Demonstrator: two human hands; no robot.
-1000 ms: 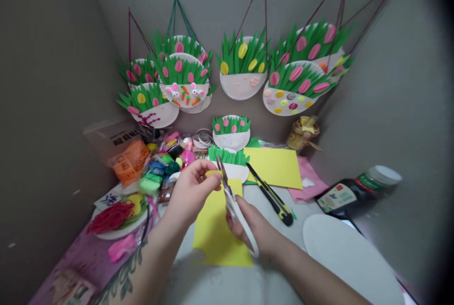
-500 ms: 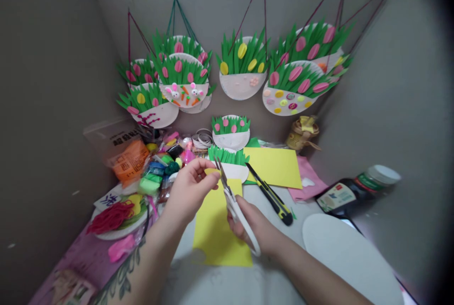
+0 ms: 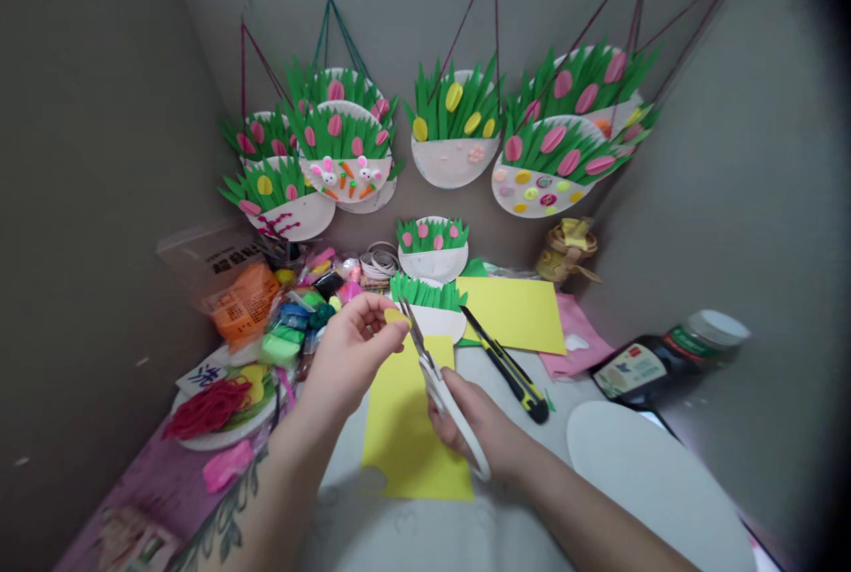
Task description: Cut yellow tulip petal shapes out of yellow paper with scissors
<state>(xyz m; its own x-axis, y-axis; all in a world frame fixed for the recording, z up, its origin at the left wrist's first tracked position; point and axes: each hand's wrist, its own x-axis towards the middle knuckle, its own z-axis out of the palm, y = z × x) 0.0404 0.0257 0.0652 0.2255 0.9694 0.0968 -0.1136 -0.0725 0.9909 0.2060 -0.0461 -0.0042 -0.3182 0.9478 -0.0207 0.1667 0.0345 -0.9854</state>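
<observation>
Grey wall [image 3: 458, 13] behind a pale-covered table [image 3: 412, 536]; paper pockets with green paper grass [image 3: 456, 160] hang on strings in a row, pink and yellow ovals on them; two smaller pockets, one with pink ovals [image 3: 433, 266] and one plain [image 3: 435, 321], stand at the back of the table.

My left hand [image 3: 346, 364] has thumb and index pinching a small yellow paper piece [image 3: 395, 317], part of it covered by the thumb; piece is up off the table, just left of the blades; can't tell if they touch.

My right hand [image 3: 472, 421] has fingers closed round the white handles of the scissors [image 3: 442, 390]; blades point up and away from me, tips looking slightly apart.

Yellow sheet [image 3: 412, 439] lies below both hands, rounded notch at its near left corner; utility knife [image 3: 509, 368] to the right, tip just over a second yellow sheet [image 3: 519, 315]; dark jar [image 3: 655, 364] and white disc [image 3: 644, 474] further right; bagged colored clay [image 3: 285, 341] on the left.
</observation>
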